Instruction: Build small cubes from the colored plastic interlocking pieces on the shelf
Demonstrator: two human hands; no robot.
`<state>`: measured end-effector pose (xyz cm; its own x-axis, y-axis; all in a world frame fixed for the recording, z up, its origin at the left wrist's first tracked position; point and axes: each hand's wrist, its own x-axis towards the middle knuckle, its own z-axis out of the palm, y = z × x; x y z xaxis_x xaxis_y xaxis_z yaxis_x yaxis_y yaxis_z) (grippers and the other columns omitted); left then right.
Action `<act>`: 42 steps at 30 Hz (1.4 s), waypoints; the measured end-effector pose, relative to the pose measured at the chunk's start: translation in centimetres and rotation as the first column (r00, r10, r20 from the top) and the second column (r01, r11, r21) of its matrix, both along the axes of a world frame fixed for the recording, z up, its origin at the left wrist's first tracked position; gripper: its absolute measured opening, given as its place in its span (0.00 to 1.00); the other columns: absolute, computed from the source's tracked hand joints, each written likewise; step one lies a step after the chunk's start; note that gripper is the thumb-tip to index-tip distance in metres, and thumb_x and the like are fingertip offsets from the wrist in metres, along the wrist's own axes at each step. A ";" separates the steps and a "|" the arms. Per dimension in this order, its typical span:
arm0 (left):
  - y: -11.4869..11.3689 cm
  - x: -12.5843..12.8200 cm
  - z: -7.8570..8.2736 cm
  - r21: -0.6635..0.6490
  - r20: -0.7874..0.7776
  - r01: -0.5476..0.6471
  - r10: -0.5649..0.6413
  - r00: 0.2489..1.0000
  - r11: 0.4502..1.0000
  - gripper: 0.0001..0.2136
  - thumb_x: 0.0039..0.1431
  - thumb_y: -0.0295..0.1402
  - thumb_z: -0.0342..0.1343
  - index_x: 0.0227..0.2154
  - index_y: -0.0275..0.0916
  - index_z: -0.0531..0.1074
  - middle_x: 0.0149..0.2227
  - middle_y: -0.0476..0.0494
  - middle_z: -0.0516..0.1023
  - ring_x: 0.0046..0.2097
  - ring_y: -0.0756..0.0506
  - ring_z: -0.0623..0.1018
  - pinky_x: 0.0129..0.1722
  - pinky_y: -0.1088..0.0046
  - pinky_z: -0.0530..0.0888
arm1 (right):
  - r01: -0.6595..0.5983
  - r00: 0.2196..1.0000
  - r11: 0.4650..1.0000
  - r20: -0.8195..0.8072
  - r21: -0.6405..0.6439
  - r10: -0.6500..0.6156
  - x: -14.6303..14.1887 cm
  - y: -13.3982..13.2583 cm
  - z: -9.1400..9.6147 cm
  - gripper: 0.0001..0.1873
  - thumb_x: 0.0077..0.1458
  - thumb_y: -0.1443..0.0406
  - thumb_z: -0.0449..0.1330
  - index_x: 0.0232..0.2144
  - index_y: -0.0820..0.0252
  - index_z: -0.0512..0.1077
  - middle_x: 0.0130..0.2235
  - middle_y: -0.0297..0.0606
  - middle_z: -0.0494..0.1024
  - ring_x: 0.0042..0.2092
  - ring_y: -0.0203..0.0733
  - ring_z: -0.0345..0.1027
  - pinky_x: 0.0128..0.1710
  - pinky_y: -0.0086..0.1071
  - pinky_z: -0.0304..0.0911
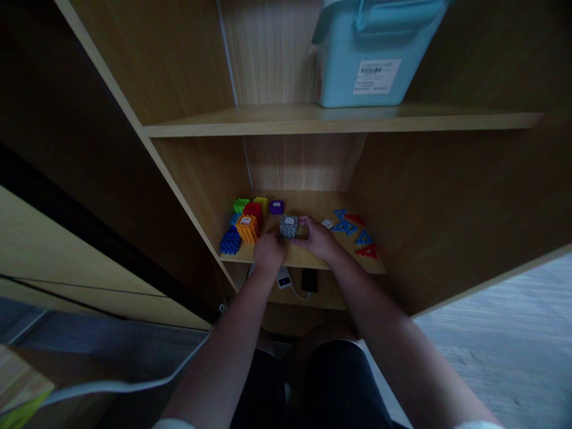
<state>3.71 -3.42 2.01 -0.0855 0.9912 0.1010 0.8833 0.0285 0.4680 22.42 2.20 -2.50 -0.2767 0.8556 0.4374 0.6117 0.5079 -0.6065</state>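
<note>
On the lower cabinet shelf stands a stack of grey notched plastic tiles with a pale label on its top face. My right hand curves around the stack's right side, thumb below and fingers above, touching it. My left hand is closed at the stack's lower left corner; its fingertips are largely hidden. Just left of it are an orange tile stack, a red stack and a dark blue stack. A purple stack sits behind the grey one.
Green and yellow stacks stand at the back left. Loose blue triangle pieces and a red triangle piece lie right. A light-blue bin rests on the upper shelf. Below lie a white device and black one.
</note>
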 end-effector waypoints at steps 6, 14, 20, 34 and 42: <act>-0.1 0.1 0.3 -0.011 -0.012 0.009 -0.009 1.000 1.000 0.12 0.68 0.33 0.55 0.45 0.39 0.84 0.46 0.35 0.87 0.50 0.38 0.86 0.47 0.68 0.77 | -0.034 0.999 0.998 -0.011 -0.061 0.033 -0.3 1.4 -0.3 0.42 0.49 0.59 0.78 0.63 0.51 0.66 0.54 0.41 0.83 0.55 0.51 0.79 0.55 0.45 0.71; 0.1 -0.1 -0.2 0.001 -0.025 0.003 -0.003 1.000 1.000 0.13 0.68 0.33 0.54 0.44 0.39 0.84 0.45 0.34 0.88 0.49 0.37 0.86 0.46 0.67 0.77 | -0.030 0.999 0.996 -0.020 -0.086 0.028 -0.3 1.8 -0.3 0.43 0.47 0.58 0.79 0.62 0.54 0.67 0.53 0.42 0.83 0.51 0.50 0.80 0.53 0.44 0.72; 0.4 -0.2 -0.7 0.027 -0.023 0.001 -0.001 1.000 1.000 0.12 0.67 0.32 0.55 0.43 0.40 0.83 0.43 0.35 0.88 0.48 0.37 0.86 0.44 0.67 0.77 | -0.020 1.000 0.998 -0.012 -0.055 0.019 -0.4 1.6 -0.3 0.41 0.48 0.59 0.79 0.61 0.52 0.68 0.52 0.41 0.83 0.53 0.51 0.79 0.54 0.44 0.72; 0.0 -0.5 -0.5 0.037 0.027 -0.004 0.003 1.000 0.999 0.13 0.68 0.32 0.54 0.46 0.40 0.83 0.46 0.36 0.88 0.49 0.38 0.86 0.48 0.67 0.77 | -0.051 0.997 0.998 -0.054 -0.043 0.048 -0.1 0.2 0.0 0.43 0.49 0.58 0.78 0.63 0.54 0.66 0.58 0.45 0.80 0.55 0.52 0.78 0.57 0.47 0.71; 0.0 -0.7 -1.0 0.077 0.055 -0.020 0.015 0.998 0.997 0.13 0.71 0.35 0.53 0.47 0.40 0.83 0.47 0.36 0.88 0.50 0.39 0.86 0.49 0.68 0.77 | -0.067 0.989 0.995 -0.135 -0.074 0.056 0.1 -0.7 0.2 0.35 0.54 0.62 0.71 0.62 0.54 0.67 0.57 0.44 0.80 0.35 0.39 0.74 0.41 0.38 0.73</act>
<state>3.03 -3.40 1.00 -0.1103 0.9789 0.1721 0.8560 0.0056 0.5169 22.54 1.53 -2.27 -0.2741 0.8719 0.4058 0.4924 0.4897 -0.7196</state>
